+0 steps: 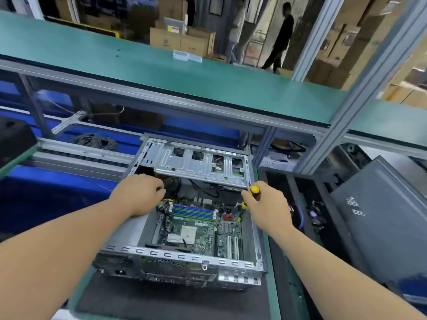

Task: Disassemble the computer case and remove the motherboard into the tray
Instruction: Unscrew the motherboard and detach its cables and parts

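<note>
Right then, the computer case [184,259] lay open on the dark mat [143,301], side cover off, and the motherboard [198,229] sat flat on the case floor, not yet lifted. By my reading the step in hand was freeing the board: clearing cables and loosening what pinned it down, well short of any trip to the tray.

The left hand [141,195] was down at the far left corner of the case interior, fingers curled in among the dark cables [172,183] under the drive cage [201,162]; whether it was truly gripping a cable I could not tell, since the fingertips were hidden. The right hand [265,204] was clenched around a yellow-and-black screwdriver [254,191], held just inside the right wall of the case beside the cage's corner.

Next, I judged, the driver's tip had to come down onto a board screw, and the cables had to be drawn clear first.

Room was tight at the far end: the cage overhung the far part of the board, and its stamped metal edges sat close to both sets of knuckles. The near rim [180,256] was slotted sheet metal, another edge to mind. Straight up over the middle of the board was open. On the right, a dark tray [286,227] ran alongside the case, with a grey side panel [379,218] leaning beyond it.
</note>
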